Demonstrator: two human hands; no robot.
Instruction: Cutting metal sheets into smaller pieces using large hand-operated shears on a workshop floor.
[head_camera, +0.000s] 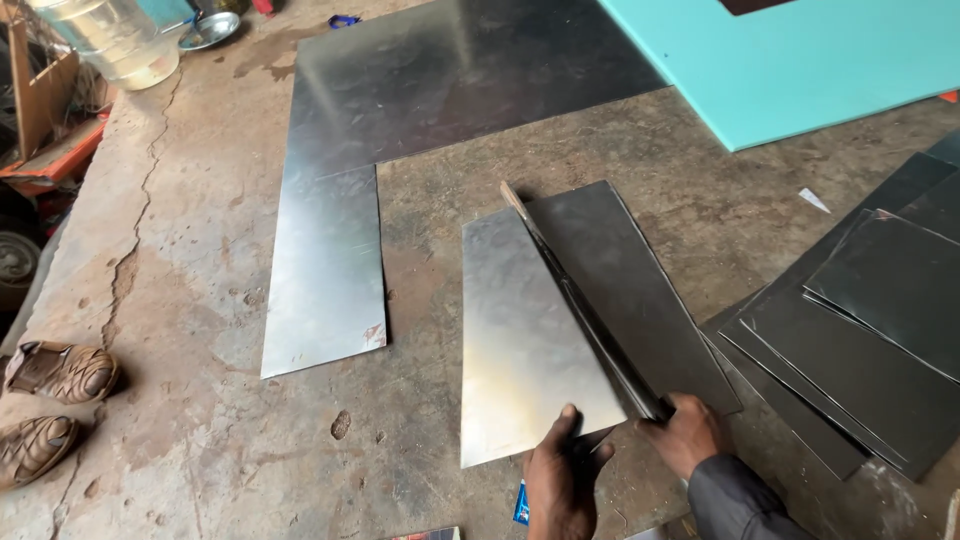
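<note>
On the concrete floor (180, 250), near its lower edge in the head view: bent metal sheet (530, 330), folded along a raised crease running from upper left to lower right, bright flap to the left lying flat, darker flap to the right lying on the floor.

Left hand (562, 485): at the near edge of the bright flap, thumb laid over the sheet's top, fingers (590, 455) curled under the edge, pinching it.

Right hand (685, 432): at the near end of the crease, fingers closed around the fold; dark sleeve (735, 500) leading off toward the lower right corner.

Beside, to the left and apart from the bent sheet: large L-shaped metal sheet (330, 260), flat, one leg reaching toward the far edge, rust mark at its near corner.

At the right edge: stack of dark metal sheets (860, 340), overlapping, slightly fanned, just beside the bent sheet's darker flap.

Far right corner: turquoise board (800, 60), flat.

Far left corner: clear plastic container (115, 40) and small metal bowl (210, 30).

Left edge: pair of woven sandals (55, 400), side by side.

Long crack (135, 230) in the concrete, running from the far left toward the sandals.

Small blue packet (520, 505), partly hidden beside the left hand.
</note>
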